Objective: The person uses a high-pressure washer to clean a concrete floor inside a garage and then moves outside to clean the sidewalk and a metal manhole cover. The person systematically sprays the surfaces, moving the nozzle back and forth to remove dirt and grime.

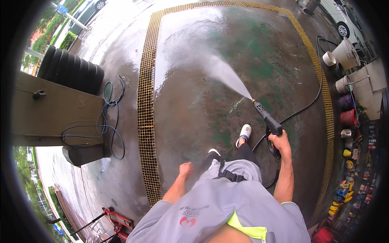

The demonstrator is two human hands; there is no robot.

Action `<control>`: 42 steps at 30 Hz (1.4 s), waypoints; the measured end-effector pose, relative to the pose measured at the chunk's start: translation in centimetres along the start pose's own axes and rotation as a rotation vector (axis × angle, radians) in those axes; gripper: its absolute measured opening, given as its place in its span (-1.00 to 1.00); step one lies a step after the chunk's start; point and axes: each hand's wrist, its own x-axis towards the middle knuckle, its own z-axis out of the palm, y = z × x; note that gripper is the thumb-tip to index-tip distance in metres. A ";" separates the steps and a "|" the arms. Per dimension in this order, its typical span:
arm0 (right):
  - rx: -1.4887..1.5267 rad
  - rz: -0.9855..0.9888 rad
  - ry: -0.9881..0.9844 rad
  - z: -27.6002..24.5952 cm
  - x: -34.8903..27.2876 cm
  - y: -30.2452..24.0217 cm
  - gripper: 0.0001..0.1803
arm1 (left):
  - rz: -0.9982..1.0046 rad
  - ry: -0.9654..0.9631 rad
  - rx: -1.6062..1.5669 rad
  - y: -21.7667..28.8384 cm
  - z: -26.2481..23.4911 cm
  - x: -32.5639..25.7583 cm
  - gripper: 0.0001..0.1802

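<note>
My right hand (281,141) is wrapped round the grip of a black pressure washer gun (265,115) at my right side. From its brass-coloured nozzle a white water spray (231,75) fans forward and left over the wet floor. A black hose (300,108) curves from near the gun toward the far right. My left hand (186,169) hangs at my left hip, curled into a fist, with nothing visible in it. White clogs (244,133) are on my feet on the wet, green-stained concrete (190,101).
Yellow drain grating (146,109) frames the wash bay. Stacked black tyres (71,69) and a tangled blue hose (106,117) are at left, a red floor jack (117,224) at lower left. Buckets (348,118) and many bottles (344,192) line the right side; a white car (344,22) stands beyond.
</note>
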 end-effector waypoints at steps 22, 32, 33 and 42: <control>0.633 0.589 0.697 -31.8 23.1 17.9 -0.92 | 0.127 -0.033 0.150 24.1 30.8 -2.5 -0.59; 0.490 0.375 0.364 -35.7 36.6 7.7 -0.91 | 0.187 -0.025 0.122 33.7 42.8 -1.6 -0.64; 0.487 0.335 0.339 -35.4 37.0 6.1 -0.91 | 0.170 -0.027 0.115 33.8 43.0 -0.8 -0.65; 0.342 0.245 0.050 -29.8 41.6 -4.0 -0.77 | -0.096 -0.010 0.140 37.3 47.2 5.8 -0.75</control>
